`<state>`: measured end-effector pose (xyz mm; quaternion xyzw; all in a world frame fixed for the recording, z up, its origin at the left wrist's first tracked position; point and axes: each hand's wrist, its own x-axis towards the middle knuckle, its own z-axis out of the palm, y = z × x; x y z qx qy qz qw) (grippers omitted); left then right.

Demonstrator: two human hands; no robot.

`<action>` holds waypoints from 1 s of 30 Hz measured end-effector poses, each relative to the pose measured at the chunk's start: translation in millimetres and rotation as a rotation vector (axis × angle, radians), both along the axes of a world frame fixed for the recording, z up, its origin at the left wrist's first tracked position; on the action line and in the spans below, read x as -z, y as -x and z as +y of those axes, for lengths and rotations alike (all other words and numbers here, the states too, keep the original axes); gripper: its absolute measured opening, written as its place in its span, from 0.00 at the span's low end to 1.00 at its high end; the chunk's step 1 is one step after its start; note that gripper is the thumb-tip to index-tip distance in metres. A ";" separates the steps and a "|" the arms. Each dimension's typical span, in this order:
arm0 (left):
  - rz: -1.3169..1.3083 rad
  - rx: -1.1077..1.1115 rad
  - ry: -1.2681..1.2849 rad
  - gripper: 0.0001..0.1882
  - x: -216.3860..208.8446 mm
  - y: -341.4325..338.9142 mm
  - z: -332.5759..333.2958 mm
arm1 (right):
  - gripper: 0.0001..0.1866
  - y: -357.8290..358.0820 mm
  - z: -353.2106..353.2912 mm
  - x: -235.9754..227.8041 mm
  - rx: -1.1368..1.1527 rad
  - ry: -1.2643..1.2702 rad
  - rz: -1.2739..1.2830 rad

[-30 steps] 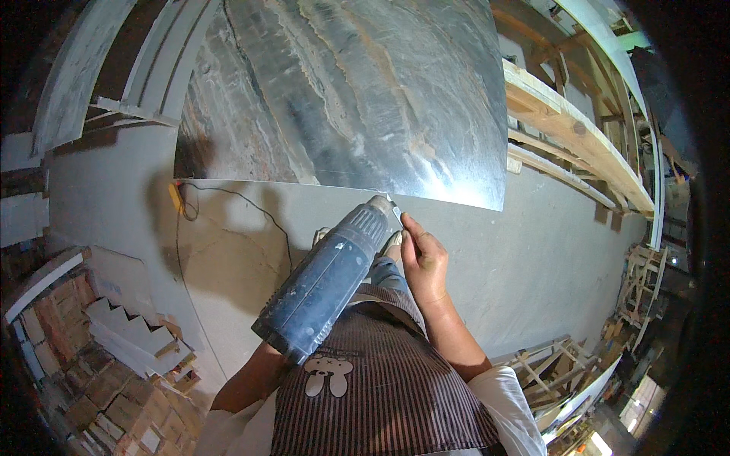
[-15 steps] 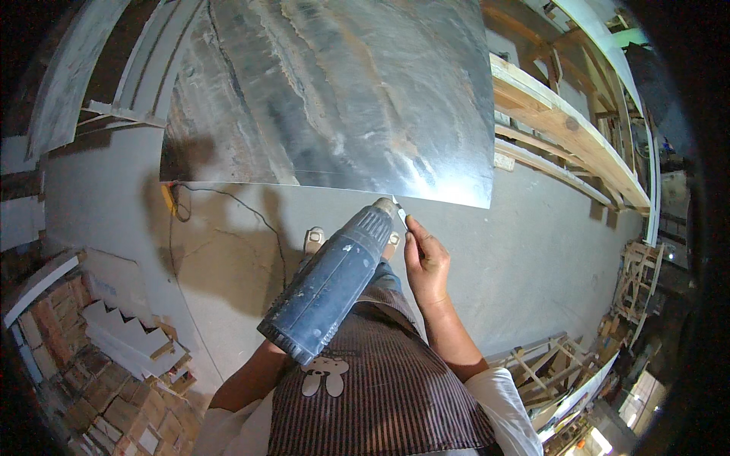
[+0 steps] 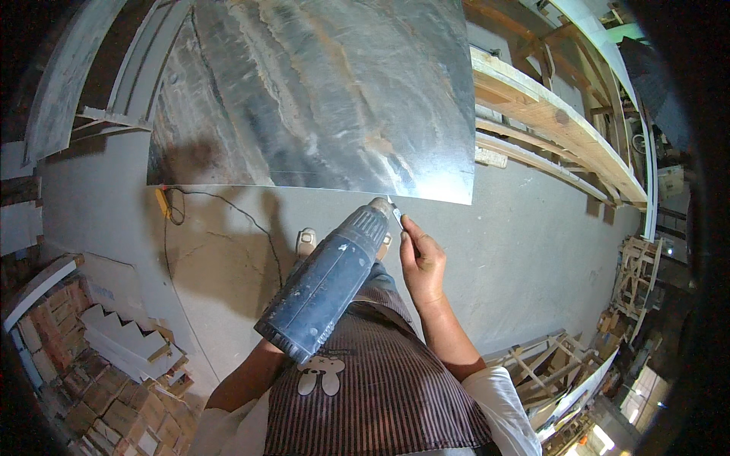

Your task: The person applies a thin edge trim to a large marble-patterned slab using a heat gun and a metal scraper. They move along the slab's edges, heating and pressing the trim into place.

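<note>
A dark blue-grey heat gun (image 3: 323, 285) slants up across the middle, its metal nozzle close to the near edge of a marble-patterned sheet (image 3: 304, 114). My left forearm (image 3: 245, 374) runs up under the gun's rear end. The gun's body hides my left hand, which holds it from beneath. Just right of the nozzle, my right hand (image 3: 424, 262) pinches a slim craft knife (image 3: 396, 216) between thumb and fingers. The knife's tip points up to the sheet's edge; whether it touches, I cannot tell.
A wooden beam frame (image 3: 563, 121) stands along the sheet's right side. Grey panels (image 3: 144, 68) lie to its left. A dark cable with a yellow piece (image 3: 163, 202) trails over the floor. Stacked boxes (image 3: 114, 410) and white stepped pieces (image 3: 122, 342) stand at lower left.
The sheet and its surroundings sit slightly further left in the picture. The heat gun, knife and both arms keep nearly the same pose, with the tool tips still by the sheet's edge.
</note>
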<state>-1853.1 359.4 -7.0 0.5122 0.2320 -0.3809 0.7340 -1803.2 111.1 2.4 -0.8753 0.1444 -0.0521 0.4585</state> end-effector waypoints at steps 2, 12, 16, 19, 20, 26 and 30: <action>-0.018 0.011 -0.016 0.13 0.1 -0.3 -3.8 | 0.14 -0.2 -3.9 -1.3 -0.006 0.013 -0.001; -0.096 0.063 -0.078 0.12 -0.6 1.2 -17.2 | 0.16 1.6 -18.1 2.8 -0.010 -0.001 -0.028; -0.125 0.088 -0.102 0.12 -1.4 1.3 -21.2 | 0.16 3.2 -23.8 3.8 -0.014 0.013 -0.031; -0.147 0.106 -0.124 0.12 -1.6 1.5 -24.0 | 0.14 3.4 -29.7 2.4 -0.058 0.063 -0.008; -0.153 0.109 -0.131 0.12 -2.3 2.1 -25.5 | 0.14 4.2 -31.0 2.7 -0.053 0.052 -0.012; -0.201 0.148 -0.170 0.11 -1.3 2.7 -32.7 | 0.14 5.6 -36.8 0.2 -0.032 0.019 0.000; -0.235 0.178 -0.200 0.11 -2.2 2.3 -37.6 | 0.14 6.5 -41.7 1.7 -0.043 0.036 -0.005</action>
